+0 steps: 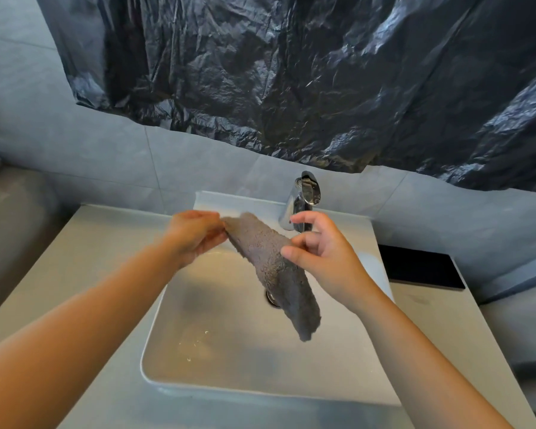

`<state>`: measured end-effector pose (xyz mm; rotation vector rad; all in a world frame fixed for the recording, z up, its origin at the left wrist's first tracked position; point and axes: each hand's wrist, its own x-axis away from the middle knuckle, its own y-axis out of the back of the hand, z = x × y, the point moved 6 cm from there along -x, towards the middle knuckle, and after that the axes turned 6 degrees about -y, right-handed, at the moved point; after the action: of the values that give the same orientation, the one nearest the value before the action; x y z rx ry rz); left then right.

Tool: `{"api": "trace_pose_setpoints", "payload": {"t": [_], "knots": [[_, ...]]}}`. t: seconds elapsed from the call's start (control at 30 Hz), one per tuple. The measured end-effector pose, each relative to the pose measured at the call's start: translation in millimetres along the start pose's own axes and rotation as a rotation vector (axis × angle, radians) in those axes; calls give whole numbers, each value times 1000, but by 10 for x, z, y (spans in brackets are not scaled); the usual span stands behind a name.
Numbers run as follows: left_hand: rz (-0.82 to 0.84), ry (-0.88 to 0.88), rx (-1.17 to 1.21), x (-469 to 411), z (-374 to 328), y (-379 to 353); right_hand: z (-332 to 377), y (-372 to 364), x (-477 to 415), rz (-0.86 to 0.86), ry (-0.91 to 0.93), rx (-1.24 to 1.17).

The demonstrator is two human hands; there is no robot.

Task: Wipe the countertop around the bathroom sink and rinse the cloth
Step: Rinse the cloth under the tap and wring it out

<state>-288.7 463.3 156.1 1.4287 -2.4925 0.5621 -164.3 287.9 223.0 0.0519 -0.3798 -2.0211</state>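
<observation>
- Both hands are raised over the sink (155,345), and a grey cloth (273,261) is held between them.
- One upper corner of the cloth is pinched in the left hand (195,236), whose fingers are closed together on it.
- At the cloth's other edge, the right hand (319,255) is seen with thumb and forefinger closing on the fabric while the remaining fingers are spread apart; the grip looks light, and whether it is fully clamped cannot be told.
- Between the two grips the cloth is stretched as a sloping sheet, and its loose lower end is left hanging above the drain (271,298).
- It is judged that the cloth is kept over the basin so that drips fall there rather than on the table (84,258), and spread open either for rinsing under the tap (304,202) or for refolding.
- No running water can be made out at the tap, which stands just behind the right hand.
- Small pale specks are seen on the basin floor near the front.
- A dark flat object (421,267) lies on the table to the right, well apart from the cloth.
- Black plastic sheeting (291,72) is hung across the wall above.
</observation>
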Motion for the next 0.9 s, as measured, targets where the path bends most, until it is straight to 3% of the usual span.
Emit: {"api": "trace_pose_setpoints", "payload": {"t": [0.07, 0.17, 0.27, 0.43, 0.67, 0.83, 0.9], "knots": [[102, 39, -117, 19, 220, -8, 153, -23, -13, 49, 15, -31], [266, -259, -340, 214, 174, -83, 331, -51, -38, 139, -2, -56], [439, -328, -217, 510, 206, -267, 459, -17, -80, 137, 9, -51], [511, -359, -160, 797, 259, -382, 556, 55, -192, 68, 7, -5], [416, -211, -86, 804, 186, -500, 458, 117, -334, -82, 38, 245], [664, 118, 37, 879, 275, -545, 190, 174, -352, -63, -24, 442], [767, 152, -25, 911, 287, -550, 57, 176, -335, -42, -58, 428]]}}
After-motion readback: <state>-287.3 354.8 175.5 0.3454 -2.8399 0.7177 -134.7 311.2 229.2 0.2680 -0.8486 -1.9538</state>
